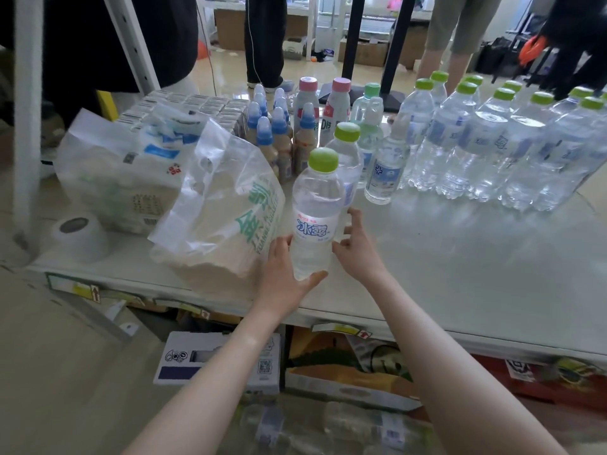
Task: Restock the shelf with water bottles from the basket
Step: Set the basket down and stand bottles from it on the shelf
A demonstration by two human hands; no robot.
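Observation:
A clear water bottle (316, 211) with a green cap and a blue-lettered label stands upright on the pale shelf surface (443, 264). My left hand (285, 274) wraps its lower part from the left, thumb across the base. My right hand (356, 247) is just right of the bottle, fingers spread and fingertips at its side. A second green-capped bottle (345, 152) stands right behind it. Several more green-capped water bottles (486, 142) are grouped at the back right. More bottles (328, 425) lie blurred below my arms; the basket itself cannot be made out.
A plastic bag of tissue packs (213, 211) lies left of the bottle, with a paper roll (80, 238) further left. Small blue-capped drink bottles (272, 133) and two pink-capped ones (325, 106) stand behind. Boxes (216, 359) sit under the shelf. People's legs (460, 37) are beyond.

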